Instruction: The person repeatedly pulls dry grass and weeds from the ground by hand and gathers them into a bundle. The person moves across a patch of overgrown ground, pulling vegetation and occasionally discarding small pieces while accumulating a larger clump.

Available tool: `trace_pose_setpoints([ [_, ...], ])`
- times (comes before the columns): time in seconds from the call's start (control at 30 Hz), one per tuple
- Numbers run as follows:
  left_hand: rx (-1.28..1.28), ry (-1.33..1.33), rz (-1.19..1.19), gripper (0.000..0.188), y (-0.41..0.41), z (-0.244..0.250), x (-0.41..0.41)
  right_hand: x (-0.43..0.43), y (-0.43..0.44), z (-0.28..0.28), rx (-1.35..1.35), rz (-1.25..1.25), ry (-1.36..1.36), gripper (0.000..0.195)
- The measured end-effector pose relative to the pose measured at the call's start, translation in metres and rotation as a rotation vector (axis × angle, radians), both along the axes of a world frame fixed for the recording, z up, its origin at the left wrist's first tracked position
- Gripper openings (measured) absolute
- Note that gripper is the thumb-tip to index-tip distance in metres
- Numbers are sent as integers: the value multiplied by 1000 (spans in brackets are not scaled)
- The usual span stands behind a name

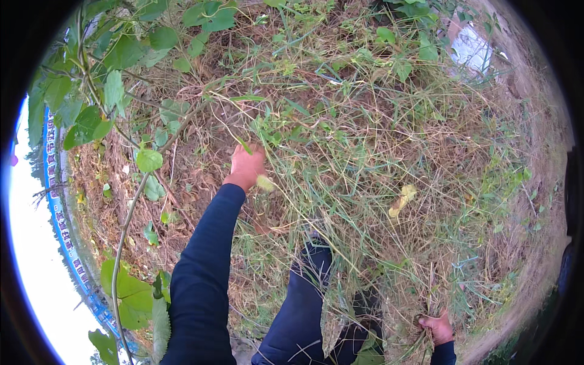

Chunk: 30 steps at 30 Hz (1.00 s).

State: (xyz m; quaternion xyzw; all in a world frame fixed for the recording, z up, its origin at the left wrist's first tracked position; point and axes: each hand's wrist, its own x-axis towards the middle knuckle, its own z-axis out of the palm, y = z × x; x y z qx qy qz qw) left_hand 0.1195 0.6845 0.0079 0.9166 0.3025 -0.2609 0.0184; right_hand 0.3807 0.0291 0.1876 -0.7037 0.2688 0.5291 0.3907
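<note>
My left hand (pixel 247 165) reaches down into the weeds, knuckles up, beside a patch of bare soil and dry leaf litter (pixel 200 175). Its fingertips are hidden, so whether they hold a stem is unclear. A green foxtail seed head (pixel 265 183) hangs by the wrist. At the lower right, my right hand (pixel 439 327) is closed around a bunch of dry grass stems (pixel 427 299), thumb across them. Tangled green and straw-coloured grass (pixel 337 182) spreads between the hands. My dark trouser leg (pixel 294 301) stands below, partly covered by long blades.
A leafy sapling (pixel 137 196) arches along the left, its branches close to my left arm. A yellowed leaf (pixel 402 200) lies on the grass. A pale, shiny sheet (pixel 472 49) lies at the upper right. Beyond the left edge runs a blue banner (pixel 64 228) bearing writing.
</note>
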Motion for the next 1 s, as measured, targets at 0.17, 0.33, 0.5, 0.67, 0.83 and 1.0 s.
trace_pose_setpoints([
  [0.17,-200,-7,-183,49,33,27,-29,9,-1,26,-29,94,-86,74],
  [0.33,-103,-62,-177,44,33,73,-98,8,15,29,76,7,-94,56],
  [0.5,33,-29,96,45,-29,102,-164,4,16,36,43,53,-151,49],
  [0.67,24,-84,227,48,-171,122,-246,10,-2,50,136,58,-132,43],
  [0.83,-347,9,555,17,-392,163,-344,14,-32,43,164,94,-150,53],
  [1.0,-303,-222,1732,33,-621,230,-438,12,-39,25,113,120,-98,58],
])
